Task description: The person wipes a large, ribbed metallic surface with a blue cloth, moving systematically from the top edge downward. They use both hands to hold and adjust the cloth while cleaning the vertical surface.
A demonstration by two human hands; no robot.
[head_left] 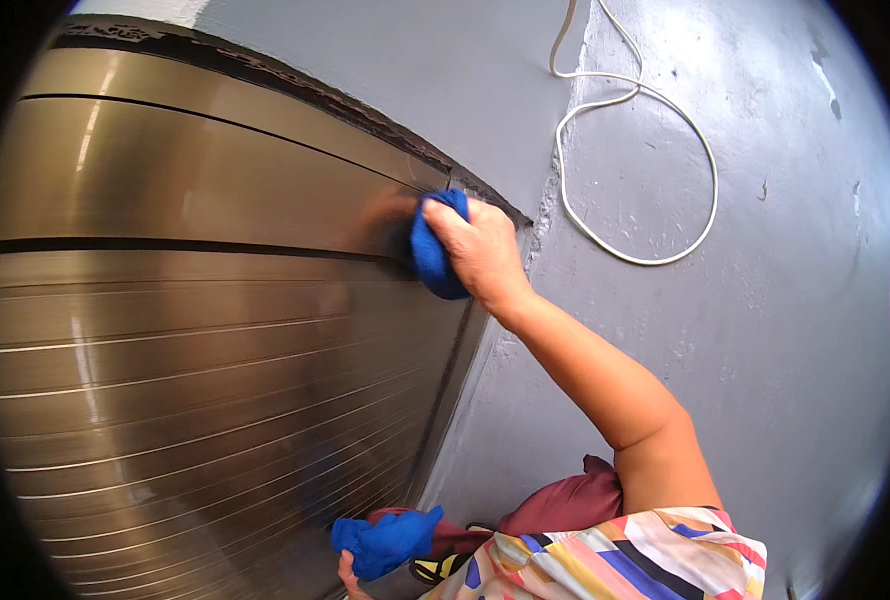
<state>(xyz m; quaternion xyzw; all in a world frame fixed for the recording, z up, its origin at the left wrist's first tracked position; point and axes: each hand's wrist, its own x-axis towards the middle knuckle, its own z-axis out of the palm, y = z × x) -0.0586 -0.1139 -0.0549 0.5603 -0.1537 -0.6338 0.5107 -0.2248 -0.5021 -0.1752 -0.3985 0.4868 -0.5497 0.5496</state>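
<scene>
A bunched blue cloth is in my right hand, its fingers closed around it. It presses against the shiny brownish metal panel, close to the panel's edge by the grey wall. Low in the view, part of my left hand shows at the lower border, beneath a second blue cloth. Its fingers are closed on that cloth, most of the hand being hidden. Faint reflections of my hand and the blue cloth show in the metal.
Thin grooves run across the panel's lower part, and a dark gap crosses above them. A rough dark edge borders its top. The painted grey wall stands at the right, where a looped white cable hangs.
</scene>
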